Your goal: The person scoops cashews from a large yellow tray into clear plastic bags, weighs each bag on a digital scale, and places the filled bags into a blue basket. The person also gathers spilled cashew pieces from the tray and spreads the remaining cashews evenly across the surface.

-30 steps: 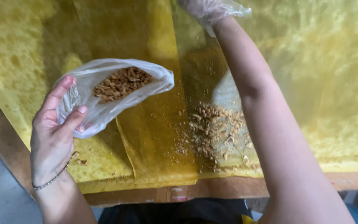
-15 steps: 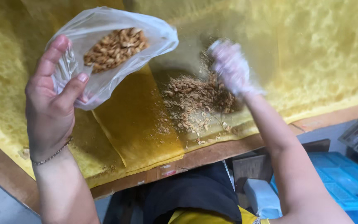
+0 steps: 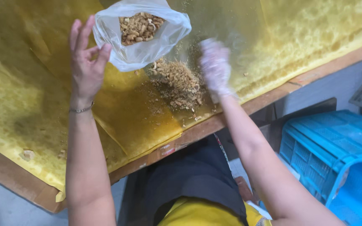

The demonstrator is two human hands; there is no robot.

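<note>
The clear plastic bag (image 3: 141,35) is held open-mouthed above the yellow sheet (image 3: 30,96), at the top centre of the view. It contains chopped brown nut pieces (image 3: 139,27), visible through the opening.

The left hand (image 3: 86,67) grips the bag at its left edge. The thumb and forefinger pinch the plastic; the remaining fingers are extended upward and spread. The left forearm rises vertically from the lower edge of the view. A thin chain bracelet (image 3: 80,109) sits on the wrist.

A loose pile of nut pieces (image 3: 179,86) lies on the yellow sheet directly below and to the right of the bag, with scattered crumbs around it.

The right hand (image 3: 215,69), covered by a thin transparent glove, is positioned at the right side of the pile. It is motion-blurred; whether its fingers are open or closed cannot be determined. The right forearm extends diagonally from the lower right.

The yellow sheet covers a wooden board (image 3: 273,94). A blue plastic crate (image 3: 336,155) stands on the floor at the right.
</note>
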